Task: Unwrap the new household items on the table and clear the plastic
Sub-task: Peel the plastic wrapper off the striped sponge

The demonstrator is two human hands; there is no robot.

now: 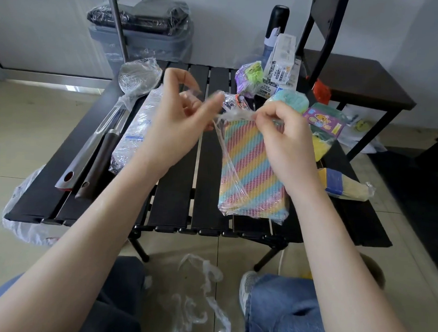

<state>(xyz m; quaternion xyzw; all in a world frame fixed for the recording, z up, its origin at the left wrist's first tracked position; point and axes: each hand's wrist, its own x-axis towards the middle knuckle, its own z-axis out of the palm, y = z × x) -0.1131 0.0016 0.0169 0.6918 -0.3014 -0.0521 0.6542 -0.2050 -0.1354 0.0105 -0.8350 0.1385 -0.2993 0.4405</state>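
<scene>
My right hand pinches the clear plastic wrap at the far end of the rainbow-striped sponge pack, lying on the black slatted table. My left hand pinches the stretched film; I'd pull apart steadily, pinning the pack.

One head-worn wide-angle view looks forward and steeply down, close over the surface and floor.

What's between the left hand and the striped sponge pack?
Head view: a stretched strand of clear plastic wrap runs from the left hand to the striped sponge pack; below it, bare black table slats.
</scene>
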